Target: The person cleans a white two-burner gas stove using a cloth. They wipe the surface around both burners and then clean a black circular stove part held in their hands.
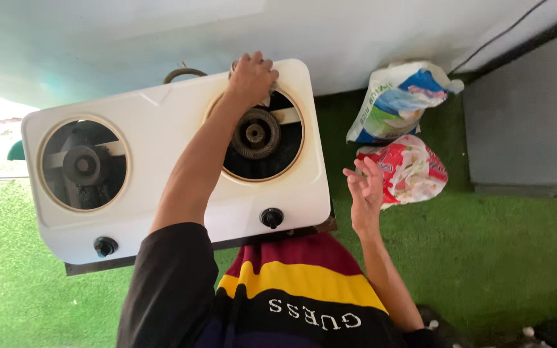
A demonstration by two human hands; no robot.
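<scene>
Head view: white stove (162, 129) on green turf (504, 258)

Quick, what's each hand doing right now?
Left hand: closed on something small at the stove's far edge; what, unclear.
Right hand: open, empty, off the stove.

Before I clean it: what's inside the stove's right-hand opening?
Inside the right opening of the white stove sits a round ringed burner on a pale crossbar. The left hand and forearm cover the opening's upper-left edge; the depths below are dark.
</scene>
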